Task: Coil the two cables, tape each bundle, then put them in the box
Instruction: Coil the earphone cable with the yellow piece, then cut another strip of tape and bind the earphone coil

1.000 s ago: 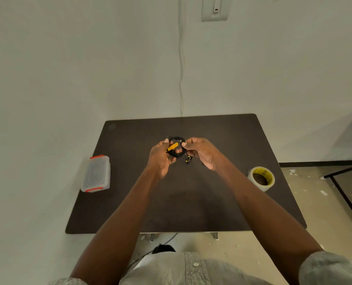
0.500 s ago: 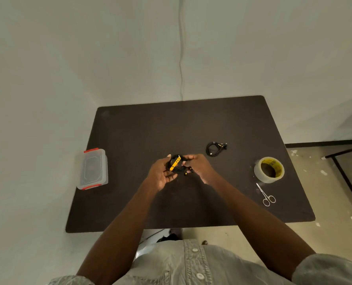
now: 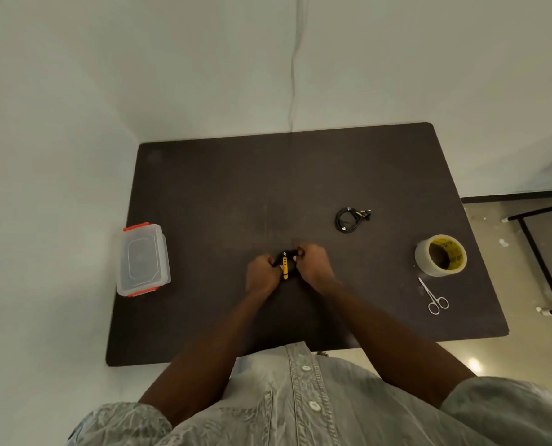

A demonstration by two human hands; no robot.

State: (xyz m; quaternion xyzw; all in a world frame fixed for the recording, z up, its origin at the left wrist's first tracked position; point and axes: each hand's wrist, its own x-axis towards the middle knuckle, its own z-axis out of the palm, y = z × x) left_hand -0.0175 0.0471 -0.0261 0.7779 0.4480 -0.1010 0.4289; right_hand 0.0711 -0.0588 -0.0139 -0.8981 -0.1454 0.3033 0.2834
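Both hands meet over the middle of the dark table [image 3: 223, 194]. My left hand [image 3: 261, 274] and my right hand [image 3: 313, 267] pinch a small coiled black cable with a yellow part [image 3: 285, 264] between them, low over the tabletop. Most of that coil is hidden by my fingers. A second black cable [image 3: 348, 217] lies coiled on the table beyond and to the right of my hands. The clear plastic box with red clips [image 3: 142, 259] sits lidded at the table's left edge. A roll of tape [image 3: 440, 255] stands near the right edge.
Small metal scissors [image 3: 434, 297] lie just in front of the tape roll. A white wall with a thin cord [image 3: 295, 62] rises behind the table. A black metal frame [image 3: 540, 252] stands on the floor to the right.
The view has tilted down, bringing the second cable and scissors into sight. My hands with the coil have dropped closer to the table, and the yellow part has turned upright.
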